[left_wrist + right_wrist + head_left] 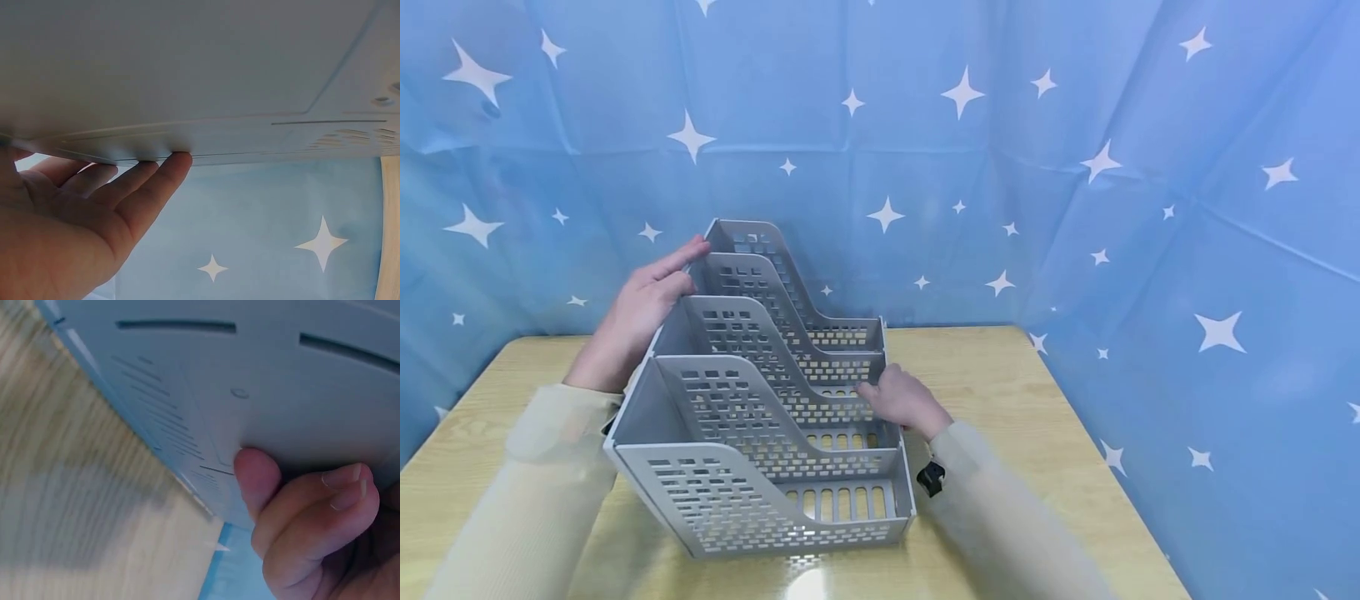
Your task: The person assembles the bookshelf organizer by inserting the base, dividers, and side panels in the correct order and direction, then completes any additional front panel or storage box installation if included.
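Note:
A grey plastic file organizer [700, 492] with several compartments and slotted dividers stands between both hands, its tall side to the left and its low side to the right. My left hand [643, 304] lies against the outside of the tall side. In the left wrist view, its extended fingertips [181, 161] touch the smooth panel; the thumb is hidden. On the low side, my right hand [906, 400] grips the wall, thumb over the rim. Bent fingers [312, 531] press against the outer face in the right wrist view. Whether the whole base touches the table cannot be told.
The light wooden table [1000, 400] extends on both sides of the organizer. Behind and to the right hangs a blue curtain [925, 150] with white stars, close to the table's far and right edges.

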`<control>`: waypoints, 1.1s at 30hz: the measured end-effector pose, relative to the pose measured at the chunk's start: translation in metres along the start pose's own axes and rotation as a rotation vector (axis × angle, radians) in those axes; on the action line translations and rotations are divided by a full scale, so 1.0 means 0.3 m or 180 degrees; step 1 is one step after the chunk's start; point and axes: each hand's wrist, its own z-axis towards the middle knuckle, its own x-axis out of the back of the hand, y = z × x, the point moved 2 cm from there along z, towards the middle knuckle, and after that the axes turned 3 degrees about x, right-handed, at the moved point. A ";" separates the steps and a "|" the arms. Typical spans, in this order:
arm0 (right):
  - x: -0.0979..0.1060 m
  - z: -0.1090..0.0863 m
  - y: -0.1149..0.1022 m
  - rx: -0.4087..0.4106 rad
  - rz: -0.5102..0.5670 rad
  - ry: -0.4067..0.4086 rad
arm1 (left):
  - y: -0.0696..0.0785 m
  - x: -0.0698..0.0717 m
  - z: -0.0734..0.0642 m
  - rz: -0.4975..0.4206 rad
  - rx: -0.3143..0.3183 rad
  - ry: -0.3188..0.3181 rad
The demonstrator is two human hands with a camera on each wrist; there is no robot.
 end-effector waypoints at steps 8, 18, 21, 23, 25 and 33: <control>-0.059 0.005 0.033 -0.0003 -0.0220 0.0297 | -0.014 -0.005 -0.002 0.0050 0.0029 0.0011; -0.075 0.003 0.031 0.0028 -0.0245 0.0488 | -0.008 -0.003 -0.004 0.0027 0.0036 0.0003; -0.071 0.004 0.030 0.0042 -0.0229 0.0493 | -0.008 0.002 -0.001 0.0035 0.0040 -0.0014; -0.066 0.006 0.033 0.0035 -0.0204 0.0478 | -0.009 0.004 0.002 0.0094 0.0031 -0.0036; -0.057 0.008 0.039 0.0009 -0.0138 0.0413 | -0.009 0.003 0.010 0.0173 0.0014 -0.0067; 0.043 0.045 0.091 0.0017 -0.0088 0.0432 | 0.002 -0.024 0.081 0.0236 -0.0160 -0.0184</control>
